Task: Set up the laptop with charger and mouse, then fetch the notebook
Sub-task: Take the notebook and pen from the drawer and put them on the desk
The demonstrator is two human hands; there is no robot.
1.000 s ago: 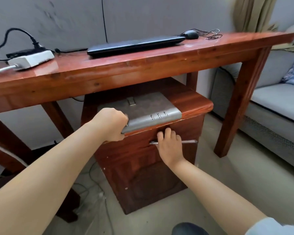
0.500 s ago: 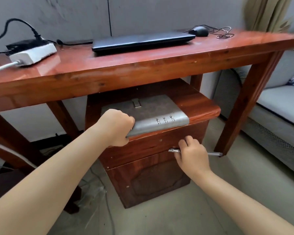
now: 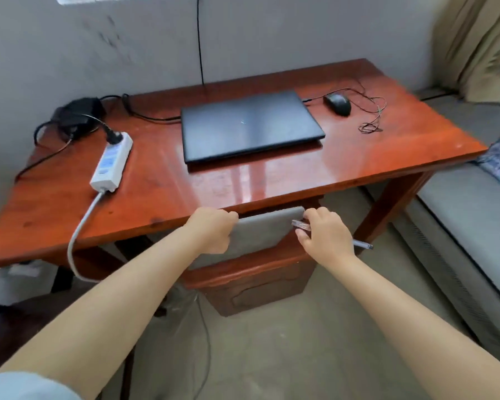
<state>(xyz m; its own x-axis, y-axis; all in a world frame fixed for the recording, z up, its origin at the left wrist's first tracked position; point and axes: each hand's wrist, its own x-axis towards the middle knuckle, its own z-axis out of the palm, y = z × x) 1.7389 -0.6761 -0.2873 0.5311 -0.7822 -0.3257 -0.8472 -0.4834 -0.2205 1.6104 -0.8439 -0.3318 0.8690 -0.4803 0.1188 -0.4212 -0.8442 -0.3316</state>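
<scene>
**Notebook held at the front edge of the surface**

Below the near edge of the red-brown wooden surface (image 3: 272,180), the grey notebook (image 3: 260,232) is held tilted, its upper edge level with the surface's front rim and above the small wooden cabinet (image 3: 257,287) underneath. The left hand (image 3: 211,230) has its grip curled round the notebook's left edge. The right hand (image 3: 326,235) has its grip closed on a pen (image 3: 364,245), whose dark tip sticks out to the right of the hand while its clear end shows beside the notebook's right edge; whether the fingers also touch the notebook cannot be told.

On the surface, the black laptop (image 3: 248,125) lies shut near the middle. The black mouse (image 3: 337,104) sits just to its right, with its thin cable (image 3: 373,122) looped loosely nearby. To the left, a white power strip (image 3: 111,161) lies with a black plug in its far end, and the black charger brick (image 3: 80,115) rests behind it, near the wall. A grey sofa (image 3: 468,220) stands at the right.
</scene>
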